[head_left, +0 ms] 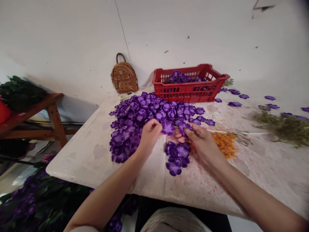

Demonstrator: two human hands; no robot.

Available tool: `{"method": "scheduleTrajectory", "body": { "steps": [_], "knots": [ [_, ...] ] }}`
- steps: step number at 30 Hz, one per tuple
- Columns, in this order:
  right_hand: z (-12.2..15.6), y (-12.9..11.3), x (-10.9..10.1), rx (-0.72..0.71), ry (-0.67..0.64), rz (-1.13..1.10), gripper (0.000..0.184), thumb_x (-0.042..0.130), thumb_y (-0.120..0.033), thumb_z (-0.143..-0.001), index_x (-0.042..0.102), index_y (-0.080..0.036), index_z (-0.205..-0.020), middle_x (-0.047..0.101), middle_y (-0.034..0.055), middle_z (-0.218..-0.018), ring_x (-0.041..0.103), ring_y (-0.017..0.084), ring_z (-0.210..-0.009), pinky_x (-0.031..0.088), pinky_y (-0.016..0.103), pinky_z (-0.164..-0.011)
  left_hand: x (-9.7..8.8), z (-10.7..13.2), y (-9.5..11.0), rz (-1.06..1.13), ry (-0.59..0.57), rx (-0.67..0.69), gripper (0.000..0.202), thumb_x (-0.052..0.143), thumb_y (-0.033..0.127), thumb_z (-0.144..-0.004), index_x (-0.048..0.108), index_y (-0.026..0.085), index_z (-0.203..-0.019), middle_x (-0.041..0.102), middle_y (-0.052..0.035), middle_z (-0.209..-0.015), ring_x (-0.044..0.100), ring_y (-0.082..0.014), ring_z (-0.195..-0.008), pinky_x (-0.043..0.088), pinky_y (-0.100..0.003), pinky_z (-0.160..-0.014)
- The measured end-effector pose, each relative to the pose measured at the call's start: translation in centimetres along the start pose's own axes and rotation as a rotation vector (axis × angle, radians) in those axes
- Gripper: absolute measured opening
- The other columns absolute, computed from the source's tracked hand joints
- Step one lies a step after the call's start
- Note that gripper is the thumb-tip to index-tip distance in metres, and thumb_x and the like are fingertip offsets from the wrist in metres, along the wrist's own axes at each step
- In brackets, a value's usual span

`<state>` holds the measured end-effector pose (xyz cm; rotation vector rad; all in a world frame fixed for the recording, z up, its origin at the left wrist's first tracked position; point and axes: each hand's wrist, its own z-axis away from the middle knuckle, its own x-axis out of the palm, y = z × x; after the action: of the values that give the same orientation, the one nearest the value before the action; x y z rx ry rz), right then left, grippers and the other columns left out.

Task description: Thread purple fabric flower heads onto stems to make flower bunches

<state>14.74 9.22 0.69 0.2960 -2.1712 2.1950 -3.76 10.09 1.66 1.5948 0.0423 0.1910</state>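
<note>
The right hand (201, 141) pinches a purple fabric flower head (184, 129) between thumb and fingers, its grip nearly closed. The curled left hand (149, 137) sits just beside a second purple bloom (167, 128); whether its grip holds anything, I cannot tell. A broad heap of purple blooms (127, 119) covers the far middle of the white surface (79, 158), a smaller pile (178, 157) lies nearer the front edge, and a red plastic crate (190, 93) by the far edge holds more. A white barcode label (126, 95) beside a tan patterned backpack (124, 77) is unreadable.
</note>
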Motion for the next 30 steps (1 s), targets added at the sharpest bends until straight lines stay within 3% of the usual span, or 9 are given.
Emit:
{"method": "scheduleTrajectory", "body": {
  "steps": [4, 8, 14, 17, 20, 23, 25, 27, 30],
  "knots": [
    [0.2, 0.1, 0.3, -0.009, -0.025, 0.080, 0.023, 0.072, -0.046, -0.088, 0.059, -0.028, -0.090, 0.076, -0.0003, -0.076, 0.072, 0.020, -0.062, 0.058, 0.033, -0.060, 1.2, 0.5, -0.7, -0.107, -0.116, -0.043, 0.005, 0.064, 0.020, -0.073, 0.059, 0.019, -0.074, 0.058, 0.0034, -0.063, 0.058, -0.0119, -0.060, 0.049, -0.023, -0.060],
    [0.3, 0.2, 0.3, -0.045, -0.043, 0.199, 0.023, 0.070, -0.044, -0.087, 0.056, -0.027, -0.091, 0.074, -0.0005, -0.070, 0.072, 0.021, -0.059, 0.056, 0.033, -0.056, 2.1, 1.3, -0.7, -0.046, -0.211, -0.057, 0.010, 0.065, 0.027, -0.082, 0.066, 0.018, -0.080, 0.066, -0.0005, -0.070, 0.062, -0.0130, -0.062, 0.052, -0.025, -0.063],
    [0.5, -0.3, 0.6, -0.043, -0.116, 0.212, 0.020, 0.062, -0.038, -0.091, 0.051, -0.028, -0.104, 0.073, -0.0015, -0.073, 0.072, 0.020, -0.058, 0.060, 0.038, -0.066, 1.5, 1.4, -0.3, -0.153, -0.252, 0.080, 0.021, 0.073, 0.038, -0.083, 0.073, 0.017, -0.078, 0.071, -0.0029, -0.073, 0.064, -0.0143, -0.065, 0.050, -0.025, -0.063],
    [0.4, -0.5, 0.0, -0.112, -0.138, 0.257, 0.014, 0.056, -0.034, -0.094, 0.050, -0.028, -0.106, 0.073, -0.0006, -0.078, 0.071, 0.020, -0.064, 0.057, 0.037, -0.068, -1.1, 0.9, 1.2, -0.410, -0.140, 0.216, 0.022, 0.069, 0.035, -0.086, 0.072, 0.018, -0.074, 0.069, -0.0017, -0.067, 0.060, -0.0142, -0.061, 0.045, -0.025, -0.059],
    [0.0, -0.5, -1.0, -0.249, -0.122, 0.554, 0.010, 0.051, -0.021, -0.093, 0.060, -0.025, -0.097, 0.073, 0.0026, -0.083, 0.069, 0.020, -0.074, 0.052, 0.036, -0.073, -5.6, 0.8, 3.2, -0.857, 0.089, 0.366, 0.019, 0.067, 0.035, -0.089, 0.076, 0.019, -0.083, 0.073, -0.0041, -0.076, 0.063, -0.0194, -0.070, 0.048, -0.031, -0.068],
    [-0.2, -0.5, -1.9, -0.323, -0.226, 0.861, 0.017, 0.052, -0.012, -0.088, 0.066, -0.022, -0.090, 0.072, 0.0060, -0.093, 0.067, 0.022, -0.085, 0.049, 0.037, -0.081, -9.4, 1.3, 4.1, -1.329, 0.232, 0.425, 0.022, 0.064, 0.029, -0.090, 0.079, 0.020, -0.104, 0.077, -0.0126, -0.106, 0.065, -0.0339, -0.104, 0.051, -0.044, -0.090],
    [-0.1, -0.5, -2.2, -0.338, -0.311, 0.986, 0.009, 0.060, -0.013, -0.085, 0.065, -0.021, -0.088, 0.070, 0.0086, -0.097, 0.065, 0.025, -0.091, 0.047, 0.039, -0.085, -10.1, 1.9, 3.9, -1.454, 0.258, 0.447, 0.037, 0.064, 0.027, -0.090, 0.073, 0.018, -0.124, 0.071, -0.0168, -0.127, 0.057, -0.0399, -0.122, 0.048, -0.052, -0.099],
    [0.0, -0.4, -2.4, -0.345, -0.386, 1.070, 0.008, 0.065, -0.014, -0.083, 0.061, -0.020, -0.085, 0.067, 0.0096, -0.096, 0.062, 0.026, -0.093, 0.046, 0.039, -0.085, -9.1, 2.3, 3.2, -1.382, 0.184, 0.499, 0.041, 0.067, 0.029, -0.090, 0.070, 0.019, -0.129, 0.068, -0.0163, -0.132, 0.057, -0.0379, -0.125, 0.046, -0.053, -0.105],
    [0.2, -0.4, -2.5, -0.373, -0.455, 1.064, 0.016, 0.060, -0.008, -0.083, 0.056, -0.022, -0.078, 0.064, 0.0065, -0.089, 0.060, 0.024, -0.088, 0.044, 0.035, -0.079, -5.6, 2.8, 1.8, -1.073, -0.139, 0.540, 0.020, 0.075, 0.031, -0.087, 0.077, 0.022, -0.105, 0.076, -0.0088, -0.111, 0.066, -0.0276, -0.108, 0.047, -0.045, -0.105]
  ]
}}
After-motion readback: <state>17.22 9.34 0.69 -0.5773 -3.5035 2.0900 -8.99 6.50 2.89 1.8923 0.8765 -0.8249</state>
